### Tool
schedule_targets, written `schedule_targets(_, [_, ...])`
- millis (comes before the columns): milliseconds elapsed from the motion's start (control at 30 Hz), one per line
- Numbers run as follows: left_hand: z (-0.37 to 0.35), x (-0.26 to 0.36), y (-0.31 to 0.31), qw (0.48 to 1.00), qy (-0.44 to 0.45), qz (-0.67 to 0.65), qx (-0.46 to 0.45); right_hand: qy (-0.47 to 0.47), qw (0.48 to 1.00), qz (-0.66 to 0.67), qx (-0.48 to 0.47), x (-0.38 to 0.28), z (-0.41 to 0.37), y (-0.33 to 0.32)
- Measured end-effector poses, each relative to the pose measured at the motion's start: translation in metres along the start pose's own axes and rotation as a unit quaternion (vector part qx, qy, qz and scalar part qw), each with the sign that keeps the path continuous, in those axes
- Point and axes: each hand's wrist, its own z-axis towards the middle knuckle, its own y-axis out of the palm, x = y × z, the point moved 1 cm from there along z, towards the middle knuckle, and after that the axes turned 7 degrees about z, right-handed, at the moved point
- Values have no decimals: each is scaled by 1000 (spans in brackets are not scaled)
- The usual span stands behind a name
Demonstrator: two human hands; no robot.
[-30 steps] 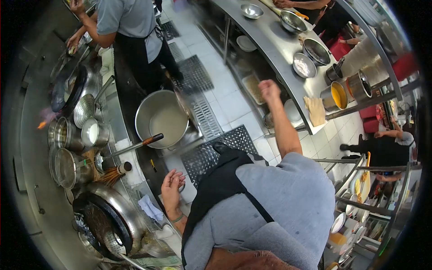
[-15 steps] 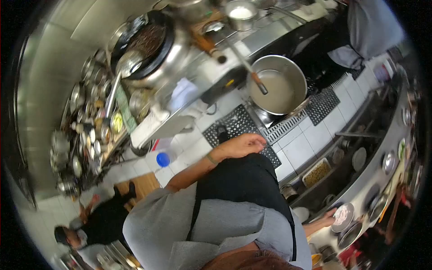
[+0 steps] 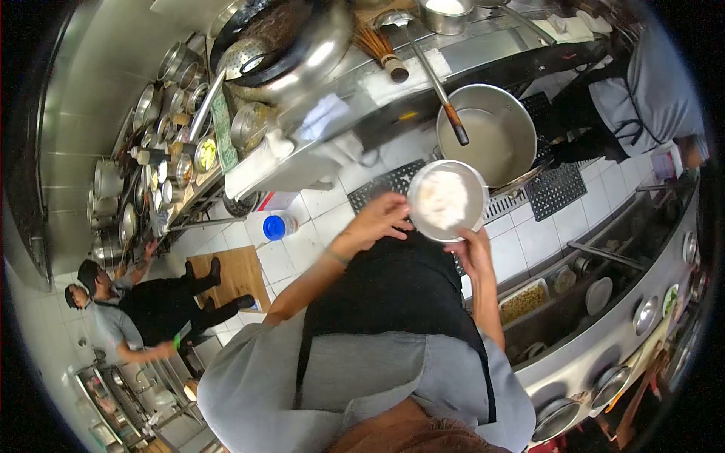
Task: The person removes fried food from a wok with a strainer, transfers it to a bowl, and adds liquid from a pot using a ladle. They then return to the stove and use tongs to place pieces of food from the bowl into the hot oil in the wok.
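A round metal bowl (image 3: pixel 484 202) hangs in front of my apron, with white pieces of food (image 3: pixel 443 198) in it. My right hand (image 3: pixel 474 255) grips its near right rim, thumb and fingers closed on the edge. On the other side is my left hand (image 3: pixel 380 220), its fingers apart and bent, fingertips right at the bowl's left rim. Just beyond the bowl stands a large deep pot (image 3: pixel 521 113) of cloudy pale liquid, partly overlapped by the bowl in this view. Over that pot reaches the wooden handle of a long ladle (image 3: pixel 438 84).
A big wok (image 3: pixel 281 69) with a perforated strainer (image 3: pixel 246 57) sits upper left beside a bamboo brush (image 3: pixel 381 49). Counters run along both sides. A person (image 3: pixel 642 90) stands upper right; two people (image 3: pixel 143 309) are lower left. A blue-lidded tub (image 3: pixel 278 226) is on the floor.
My right hand has brought the bowl from the right counter to the front of my body. My left hand has moved to the bowl's left side, its fingers now spread.
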Motion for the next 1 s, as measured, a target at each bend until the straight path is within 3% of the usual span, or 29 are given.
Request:
schedule_targets(133, [-32, -16, -46, 987, -4, -42, 152, 131, 985, -62, -92, 26, 49, 52])
schedule_targets(233, [-52, -35, -78, 968, -5, -89, 236, 172, 969, -97, -148, 44, 72, 81])
schedule_targets(433, [-92, -50, -159, 916, 89, -226, 318, 240, 927, -62, -280, 69, 105, 144])
schedule_targets(533, [-118, -30, -216, 872, 133, -273, 384, 242, 938, -125, -216, 102, 154, 141])
schedule_targets(667, [-126, -29, -306, 845, 156, -217, 463, 203, 924, -325, 11, 152, 224, 102])
schedule_targets(733, [-120, -29, -343, 822, 158, -244, 489, 175, 918, -340, 105, 162, 241, 97])
schedule_targets(867, [-111, -17, -388, 842, 159, -240, 456, 128, 951, -164, 228, 163, 275, 93])
schedule_targets(900, [-111, -3, -391, 847, 148, -230, 457, 169, 953, -125, 217, 170, 298, 66])
schedule_targets(1000, [-110, 24, -401, 853, 130, -217, 456, 103, 958, -66, 258, 163, 343, 60])
